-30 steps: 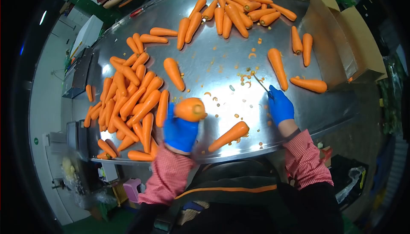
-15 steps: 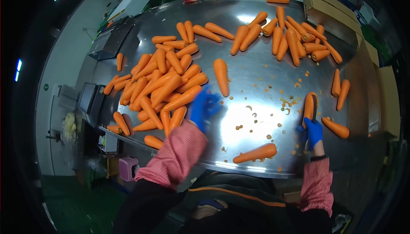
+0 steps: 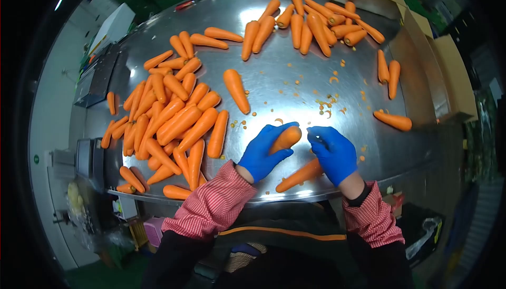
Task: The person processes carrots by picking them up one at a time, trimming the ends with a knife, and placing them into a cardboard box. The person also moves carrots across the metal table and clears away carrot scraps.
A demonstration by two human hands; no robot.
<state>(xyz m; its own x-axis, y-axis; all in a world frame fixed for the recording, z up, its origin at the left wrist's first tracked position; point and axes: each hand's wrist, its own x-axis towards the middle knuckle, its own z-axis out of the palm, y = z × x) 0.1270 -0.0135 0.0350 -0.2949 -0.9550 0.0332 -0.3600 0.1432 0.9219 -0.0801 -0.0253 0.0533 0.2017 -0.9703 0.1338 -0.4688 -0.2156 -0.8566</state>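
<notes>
the left gloved hand [image 3: 262, 153] hides part of a held carrot [image 3: 287, 138], while the right gloved hand [image 3: 335, 154] covers most of a dark object [image 3: 317, 137], its type unclear, and one end of a lower carrot [image 3: 299, 177]. heaped carrots [image 3: 179, 123] conceal one another; a red item [image 3: 184, 5] along the metal table [image 3: 274, 80] is too small to identify.

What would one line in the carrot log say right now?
left hand: holds a carrot | right hand: close beside it, grip unclear | metal table: carrot pile on the left, orange scraps beyond the hands
</notes>
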